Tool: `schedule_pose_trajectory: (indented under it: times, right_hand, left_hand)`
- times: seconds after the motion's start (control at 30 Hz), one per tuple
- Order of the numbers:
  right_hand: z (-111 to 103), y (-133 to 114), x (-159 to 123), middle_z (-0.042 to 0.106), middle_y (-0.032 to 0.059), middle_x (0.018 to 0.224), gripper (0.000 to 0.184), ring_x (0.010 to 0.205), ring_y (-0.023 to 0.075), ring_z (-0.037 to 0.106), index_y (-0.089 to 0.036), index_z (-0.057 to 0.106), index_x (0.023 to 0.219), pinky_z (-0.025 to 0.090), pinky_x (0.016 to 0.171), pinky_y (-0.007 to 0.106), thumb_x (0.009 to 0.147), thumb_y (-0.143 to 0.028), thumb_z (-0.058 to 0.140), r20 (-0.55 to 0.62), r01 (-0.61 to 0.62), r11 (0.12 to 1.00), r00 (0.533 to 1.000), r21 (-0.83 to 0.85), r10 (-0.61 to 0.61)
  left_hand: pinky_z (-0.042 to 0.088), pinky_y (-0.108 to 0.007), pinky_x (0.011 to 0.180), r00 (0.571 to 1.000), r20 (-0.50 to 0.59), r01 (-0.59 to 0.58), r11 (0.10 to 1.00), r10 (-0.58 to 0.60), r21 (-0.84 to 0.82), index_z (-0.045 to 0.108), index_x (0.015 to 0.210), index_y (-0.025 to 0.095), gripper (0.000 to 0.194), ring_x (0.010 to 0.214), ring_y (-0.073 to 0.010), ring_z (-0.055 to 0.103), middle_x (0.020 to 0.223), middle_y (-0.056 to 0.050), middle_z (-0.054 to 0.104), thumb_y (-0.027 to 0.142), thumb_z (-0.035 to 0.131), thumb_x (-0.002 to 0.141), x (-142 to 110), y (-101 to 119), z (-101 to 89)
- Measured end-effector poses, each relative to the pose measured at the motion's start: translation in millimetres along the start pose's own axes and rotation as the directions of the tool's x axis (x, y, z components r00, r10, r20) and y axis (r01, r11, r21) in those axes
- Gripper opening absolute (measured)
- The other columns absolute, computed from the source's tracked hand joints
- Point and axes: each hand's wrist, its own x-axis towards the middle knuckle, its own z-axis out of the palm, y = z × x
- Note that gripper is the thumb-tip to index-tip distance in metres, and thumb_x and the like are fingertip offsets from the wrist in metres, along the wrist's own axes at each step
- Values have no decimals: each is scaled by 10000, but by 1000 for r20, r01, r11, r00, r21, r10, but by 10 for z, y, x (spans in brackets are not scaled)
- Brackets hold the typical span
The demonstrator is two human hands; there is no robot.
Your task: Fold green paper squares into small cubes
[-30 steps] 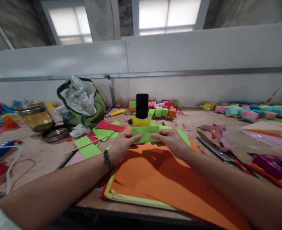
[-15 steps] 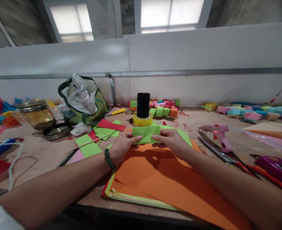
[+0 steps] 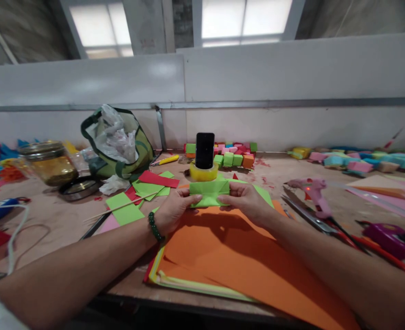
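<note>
A folded piece of green paper [image 3: 210, 191] is held between both hands above a stack of orange paper sheets [image 3: 230, 256]. My left hand [image 3: 175, 210] pinches its left end, with a dark bead bracelet on the wrist. Its right end is pinched by my right hand [image 3: 245, 201]. Just behind the paper a black phone [image 3: 205, 150] stands upright in a yellow tape roll [image 3: 203, 173].
Green and red paper squares [image 3: 144, 190] and a thin stick lie to the left, by a green bag [image 3: 120, 142] and a glass jar [image 3: 49, 162]. A pink glue gun [image 3: 310, 192] and scissors [image 3: 321, 222] lie right. Coloured foam cubes [image 3: 235, 156] line the back wall.
The hands have kept folding the green paper in place; its middle now looks slightly puckered upward. Everything else on the table has stayed put.
</note>
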Motion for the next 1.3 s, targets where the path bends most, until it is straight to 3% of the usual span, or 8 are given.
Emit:
schedule_pose_trajectory:
  times: [0.33,0.53,0.83,1.0,1.3]
  right_hand:
    - [-34,14,-5,678,2,756,259,659,113,602,-169,715,770,537,662,265,618,-368,780,24,17,1000,1000,-8,-17]
    - [-38,19,8,687,25,805,315,661,122,606,-162,716,842,532,648,267,611,-366,785,22,12,1000,1000,3,-12]
    - [-71,54,21,678,7,762,230,612,101,580,-179,730,831,492,587,239,624,-275,756,12,12,1000,1000,29,-12]
    - [-76,78,36,663,2,681,202,551,84,539,-188,757,795,483,567,242,594,-212,752,-11,-41,990,999,136,42]
    - [-79,75,43,665,4,732,206,563,84,546,-185,742,773,485,557,231,570,-203,769,-43,-55,985,997,165,63]
  left_hand:
    - [460,-165,525,1000,6,22,1000,-22,4,698,895,101,342,653,-103,612,867,-76,693,256,800,608,-26,47,19]
    - [459,-178,534,1000,-11,23,1000,-23,-2,701,893,108,332,648,-98,603,861,-63,691,229,804,602,-50,71,37]
    - [474,-175,530,1000,-4,4,1000,-4,-28,710,883,107,261,640,-101,614,840,-62,695,153,750,629,-56,77,42]
    - [507,-190,543,1000,-15,0,999,-1,-55,701,863,125,190,657,-129,666,891,-76,707,93,670,679,-52,66,38]
    - [472,-163,477,986,74,153,988,-152,-15,648,908,114,191,554,-142,674,673,-78,692,243,702,778,-35,57,23]
